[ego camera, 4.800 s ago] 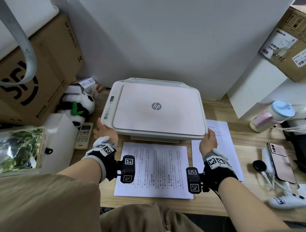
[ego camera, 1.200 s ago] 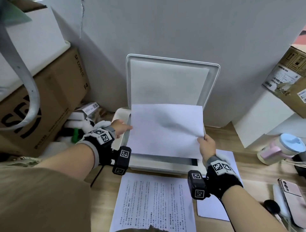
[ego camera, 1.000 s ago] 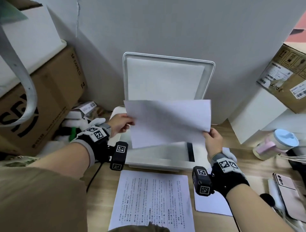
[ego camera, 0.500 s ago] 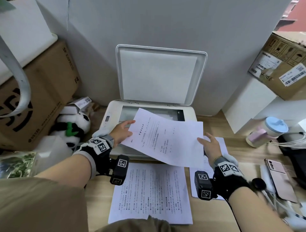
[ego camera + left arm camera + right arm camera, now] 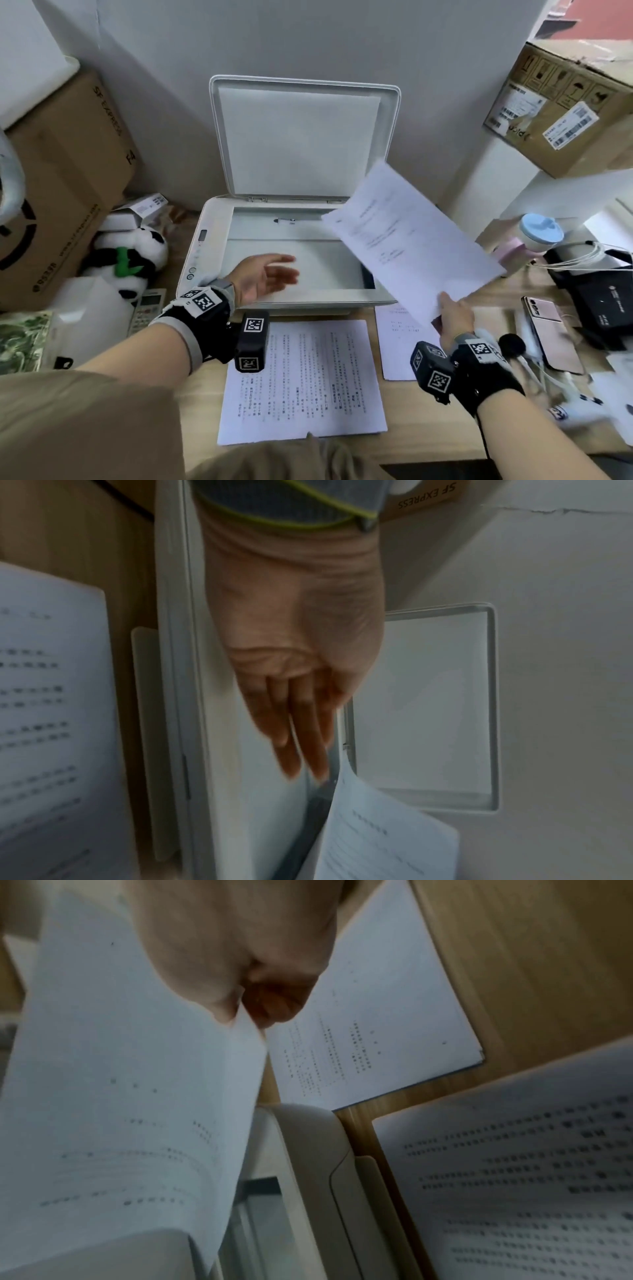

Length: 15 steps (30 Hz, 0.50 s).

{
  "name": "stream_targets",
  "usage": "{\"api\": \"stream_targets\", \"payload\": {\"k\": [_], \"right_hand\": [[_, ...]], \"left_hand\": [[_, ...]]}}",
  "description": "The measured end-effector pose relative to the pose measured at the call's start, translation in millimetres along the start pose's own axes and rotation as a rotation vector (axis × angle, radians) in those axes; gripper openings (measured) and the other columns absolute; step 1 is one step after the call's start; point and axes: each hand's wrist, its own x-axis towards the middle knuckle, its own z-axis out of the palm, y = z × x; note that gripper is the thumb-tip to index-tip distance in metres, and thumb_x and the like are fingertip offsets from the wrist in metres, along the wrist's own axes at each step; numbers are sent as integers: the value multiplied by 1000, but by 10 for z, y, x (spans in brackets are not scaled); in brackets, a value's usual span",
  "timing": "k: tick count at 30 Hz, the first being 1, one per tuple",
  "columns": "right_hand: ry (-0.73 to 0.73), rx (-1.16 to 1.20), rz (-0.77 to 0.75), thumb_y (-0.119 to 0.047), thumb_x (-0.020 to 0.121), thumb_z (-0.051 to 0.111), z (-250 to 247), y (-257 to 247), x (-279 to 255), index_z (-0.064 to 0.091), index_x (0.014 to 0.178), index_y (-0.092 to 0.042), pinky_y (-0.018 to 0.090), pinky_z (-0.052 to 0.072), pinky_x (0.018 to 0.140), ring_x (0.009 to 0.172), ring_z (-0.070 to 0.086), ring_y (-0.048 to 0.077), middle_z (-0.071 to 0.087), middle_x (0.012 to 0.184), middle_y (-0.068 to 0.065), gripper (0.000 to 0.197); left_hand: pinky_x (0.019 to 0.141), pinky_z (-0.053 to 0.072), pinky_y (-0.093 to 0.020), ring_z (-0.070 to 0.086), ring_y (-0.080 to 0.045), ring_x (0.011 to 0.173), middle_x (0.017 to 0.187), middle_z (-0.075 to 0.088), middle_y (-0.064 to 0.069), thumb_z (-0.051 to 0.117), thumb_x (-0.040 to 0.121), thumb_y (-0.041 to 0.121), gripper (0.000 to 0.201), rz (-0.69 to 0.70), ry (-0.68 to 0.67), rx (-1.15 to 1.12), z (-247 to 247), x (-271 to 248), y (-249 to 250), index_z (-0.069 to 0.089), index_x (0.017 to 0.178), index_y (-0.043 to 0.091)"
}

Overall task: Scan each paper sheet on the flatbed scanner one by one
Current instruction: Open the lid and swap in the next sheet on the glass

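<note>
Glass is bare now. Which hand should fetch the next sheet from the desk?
Left. The left hand is open and free above the glass, close to the printed sheet. The right hand pinches the removed sheet.

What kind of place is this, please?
Probably a small office or home work corner: an HP flatbed scanner on a wooden desk, printed sheets, and cardboard shipping boxes around.
</note>
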Motion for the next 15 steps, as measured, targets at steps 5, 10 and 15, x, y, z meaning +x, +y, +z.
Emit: {"api": "stream_targets", "payload": {"k": [5, 10, 15], "right_hand": [[-16, -45, 170, -15, 93, 52, -141, 244, 122, 49, 128, -6, 19, 45, 76, 120, 50, 29, 57, 123, 14, 37], [37, -617, 97, -21, 95, 47, -250, 536, 8, 54, 127, -21, 16, 38, 91, 124, 46, 20, 55, 132, 2, 33], [-21, -750, 124, -24, 96, 44, -311, 811, 100, 50, 96, -5, 26, 40, 82, 109, 52, 27, 54, 130, 7, 19]], "left_hand": [[67, 53, -21, 72, -18, 73, 59, 68, -5, 31, 96, 5, 32, -335, -283, 458, -40, -194, -266, 64, 96, 5], [59, 43, -18, 70, -13, 75, 73, 73, -4, 29, 96, 6, 35, -502, -200, 609, -224, -250, -610, 63, 105, 11], [57, 37, -20, 64, -16, 72, 77, 73, -5, 31, 96, 5, 32, -474, 115, 560, -420, -202, -877, 57, 114, 10]]}}
